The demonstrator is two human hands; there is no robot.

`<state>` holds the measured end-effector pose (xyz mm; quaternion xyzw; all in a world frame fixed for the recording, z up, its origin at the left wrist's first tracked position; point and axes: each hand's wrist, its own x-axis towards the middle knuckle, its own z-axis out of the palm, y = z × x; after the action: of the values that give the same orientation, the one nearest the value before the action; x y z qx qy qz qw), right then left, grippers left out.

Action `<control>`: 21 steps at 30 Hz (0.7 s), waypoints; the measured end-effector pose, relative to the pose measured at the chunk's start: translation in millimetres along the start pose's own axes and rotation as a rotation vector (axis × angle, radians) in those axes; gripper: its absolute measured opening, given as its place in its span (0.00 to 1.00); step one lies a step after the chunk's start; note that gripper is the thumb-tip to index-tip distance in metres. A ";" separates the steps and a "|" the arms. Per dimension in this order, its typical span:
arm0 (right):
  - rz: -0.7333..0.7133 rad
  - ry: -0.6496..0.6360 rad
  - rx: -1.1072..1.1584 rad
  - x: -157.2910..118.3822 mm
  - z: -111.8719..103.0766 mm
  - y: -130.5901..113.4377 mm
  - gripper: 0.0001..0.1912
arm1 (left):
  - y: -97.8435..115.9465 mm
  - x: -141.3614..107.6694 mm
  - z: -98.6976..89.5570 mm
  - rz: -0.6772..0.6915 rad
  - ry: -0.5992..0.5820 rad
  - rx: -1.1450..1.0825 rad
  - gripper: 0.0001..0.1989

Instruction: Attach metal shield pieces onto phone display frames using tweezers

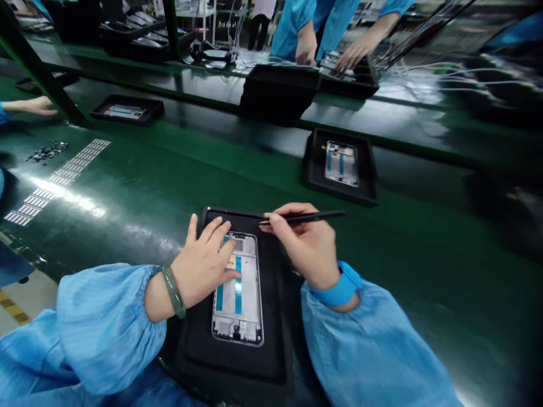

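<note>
A phone frame (251, 288) lies flat in a black tray (274, 333) directly before the person, its long sides pointing away. It is pale silver-grey with rounded corners and a thin bright rim; two glossy blue strips (238, 291) run lengthwise, and small dark fittings crowd the near end. A bit of yellow (231, 261) shows beside the fingers. The left hand (201, 260) reaches over the frame's upper left part, its grip spread; whether every fingertip touches is unclear. The right hand (309, 246) pinches a slim black tool (324, 216), its tip pointing left above the tray's far end. Beyond, on the green tabletop (169, 175), a second tray (367, 193) holds a similar frame (350, 168).
</note>
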<state>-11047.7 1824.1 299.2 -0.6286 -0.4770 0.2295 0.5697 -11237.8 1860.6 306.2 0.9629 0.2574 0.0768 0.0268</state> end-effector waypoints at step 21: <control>0.323 0.385 0.095 -41.9 -86.1 36.4 0.17 | -33.1 82.4 17.1 -0.025 0.052 0.280 0.16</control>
<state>-10982.1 1748.9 275.6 -0.7014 -0.2416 0.2159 0.6349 -11180.7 1930.3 297.4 0.9515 0.2783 0.0649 -0.1136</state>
